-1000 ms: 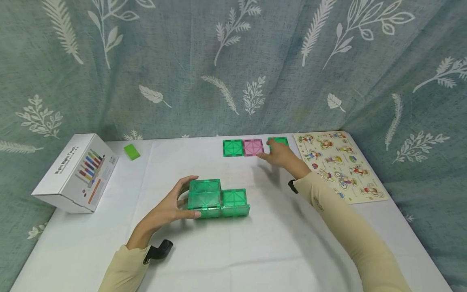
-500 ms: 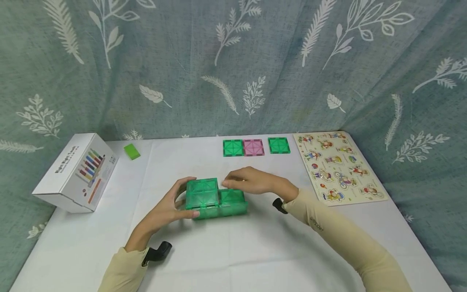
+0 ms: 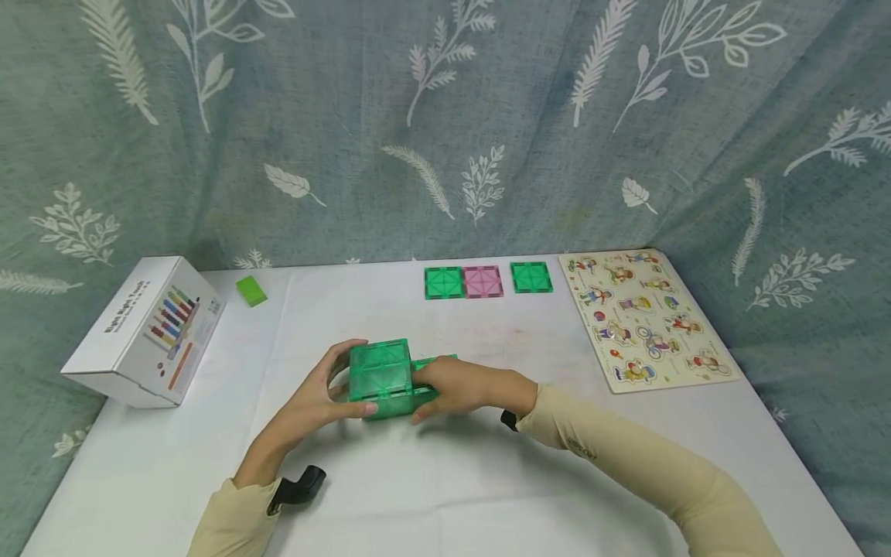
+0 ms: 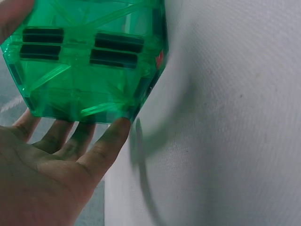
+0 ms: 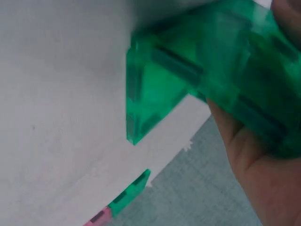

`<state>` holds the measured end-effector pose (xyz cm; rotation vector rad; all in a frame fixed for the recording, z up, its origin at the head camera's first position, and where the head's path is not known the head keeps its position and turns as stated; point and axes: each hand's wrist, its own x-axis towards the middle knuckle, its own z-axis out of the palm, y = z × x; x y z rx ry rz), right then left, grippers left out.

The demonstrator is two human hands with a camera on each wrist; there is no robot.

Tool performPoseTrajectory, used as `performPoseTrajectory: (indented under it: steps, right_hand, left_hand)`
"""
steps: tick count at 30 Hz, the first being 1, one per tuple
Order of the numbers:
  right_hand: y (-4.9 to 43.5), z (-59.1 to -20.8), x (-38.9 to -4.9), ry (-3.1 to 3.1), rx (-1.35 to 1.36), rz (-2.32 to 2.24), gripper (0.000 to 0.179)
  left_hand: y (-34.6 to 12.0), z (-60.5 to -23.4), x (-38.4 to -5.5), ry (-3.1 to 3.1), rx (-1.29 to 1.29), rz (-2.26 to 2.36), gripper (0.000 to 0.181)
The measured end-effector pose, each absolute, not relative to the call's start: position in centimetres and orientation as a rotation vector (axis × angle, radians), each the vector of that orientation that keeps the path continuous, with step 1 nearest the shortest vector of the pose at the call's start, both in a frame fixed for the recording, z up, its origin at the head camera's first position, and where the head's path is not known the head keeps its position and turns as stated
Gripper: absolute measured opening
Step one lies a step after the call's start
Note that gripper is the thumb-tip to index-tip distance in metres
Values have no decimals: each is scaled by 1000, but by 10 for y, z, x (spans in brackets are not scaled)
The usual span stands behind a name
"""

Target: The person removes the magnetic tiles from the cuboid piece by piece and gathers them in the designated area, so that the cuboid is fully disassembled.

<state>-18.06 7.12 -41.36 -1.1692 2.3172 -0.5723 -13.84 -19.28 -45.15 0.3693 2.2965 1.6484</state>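
A block built of green translucent magnetic tiles [image 3: 380,370] stands on the white table, a taller cube with a lower part at its right. My left hand [image 3: 309,410] grips the cube from the left, thumb on the front and fingers behind. In the left wrist view the fingers [image 4: 106,146] of that hand press against the tiles' edge. The lower right part is held by my right hand [image 3: 462,384], which covers much of it. Seen from the right wrist, my right hand [image 5: 263,188] wraps round the tiles, and one tile [image 5: 155,96] juts out at an angle.
At the back lie a green tile [image 3: 443,283] and a pink tile [image 3: 483,281] side by side, with another green tile [image 3: 532,277] apart to their right. A picture puzzle board [image 3: 643,321] lies far right. A white box [image 3: 149,333] and a lime-green block [image 3: 251,290] are at left.
My right hand has left the separate green tile at the back and come down to the lower right part, now gripping it. The tile block has shifted slightly left with my left hand.
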Motion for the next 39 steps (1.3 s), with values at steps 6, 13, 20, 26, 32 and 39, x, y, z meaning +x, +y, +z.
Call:
performPoseTrajectory:
  steps: [6,13,20,26,32,39]
  right_hand:
    - [64,-417,-174,2421,-1187,-486,19]
    - [62,-416,-170,2460,-1190,-446,16]
    - [61,-421,-166,2505,-1190,-363,14]
    - [62,-426,-160,2551,-1238,-303,16]
    - [63,-426,-154,2576,-1270,-280,17]
    - [65,-425,-143,2578,-1272,-297,14]
  left_hand:
    - [-195,-450,-137,2296,366,1654,91]
    - [-195,-449,-137,2308,357,1640,92]
    - [-195,-449,-136,2317,352,1638,93]
    - [-196,-451,-138,2301,348,1645,96]
    - [-198,-451,-138,2297,337,1647,96]
    - [-199,-451,-138,2301,330,1650,96]
